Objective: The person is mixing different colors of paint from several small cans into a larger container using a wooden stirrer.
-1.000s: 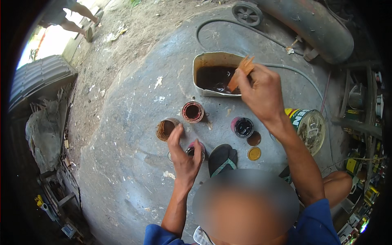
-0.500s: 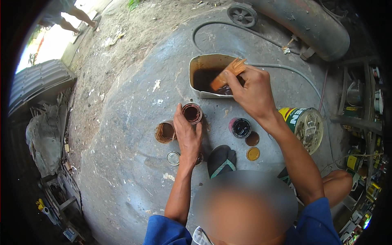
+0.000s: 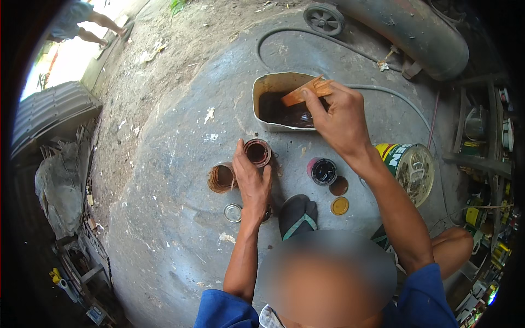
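Observation:
My left hand is shut on a small round reddish tin that stands on the grey concrete floor. My right hand grips a brush with an orange wooden handle, its tip down in a cut-open metal container of dark brown liquid. A rusty open tin stands just left of my left hand. A small tin with a black inside stands below my right wrist.
Two round lids lie next to the black tin, and a silver lid lies left of my forearm. A big can with a yellow and green label stands at right. My sandalled foot, a hose and a large pipe are near.
My left hand moved from the lid area up onto the small reddish tin and closed around it. My right hand lowered the brush tip into the container of dark liquid.

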The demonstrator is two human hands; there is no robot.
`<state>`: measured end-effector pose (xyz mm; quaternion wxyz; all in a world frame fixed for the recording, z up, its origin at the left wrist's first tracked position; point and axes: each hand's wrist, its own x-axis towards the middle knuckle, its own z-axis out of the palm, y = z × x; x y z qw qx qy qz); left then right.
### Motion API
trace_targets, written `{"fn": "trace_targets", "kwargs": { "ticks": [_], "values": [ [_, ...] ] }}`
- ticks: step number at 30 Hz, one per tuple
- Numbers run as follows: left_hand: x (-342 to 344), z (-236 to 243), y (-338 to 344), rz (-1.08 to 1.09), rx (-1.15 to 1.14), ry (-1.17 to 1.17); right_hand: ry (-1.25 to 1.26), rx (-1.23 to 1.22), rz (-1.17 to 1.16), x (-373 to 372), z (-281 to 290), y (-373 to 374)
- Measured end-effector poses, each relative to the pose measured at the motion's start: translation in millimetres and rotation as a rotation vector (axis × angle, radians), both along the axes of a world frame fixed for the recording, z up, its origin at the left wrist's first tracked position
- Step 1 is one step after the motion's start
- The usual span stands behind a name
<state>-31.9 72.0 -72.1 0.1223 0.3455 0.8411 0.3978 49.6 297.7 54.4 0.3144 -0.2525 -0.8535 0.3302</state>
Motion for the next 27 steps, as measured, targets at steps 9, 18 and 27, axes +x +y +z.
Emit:
{"fn": "trace_targets", "kwargs": {
  "ticks": [9, 18, 27],
  "values": [
    [-0.3, -3.1, -4.2, -0.002, -0.005, 0.034, -0.093, -0.023, -0.045, 9.4, 5.2, -4.6],
    [0.8, -7.4, -4.2, -0.009, 0.010, 0.088, -0.198, 0.059, -0.142, 12.7, 4.9, -0.2],
    [1.8, -8.6, -2.1, -0.012, -0.008, 0.074, -0.052, 0.097, -0.124, 12.1, -1.9, 9.3]
  ]
}}
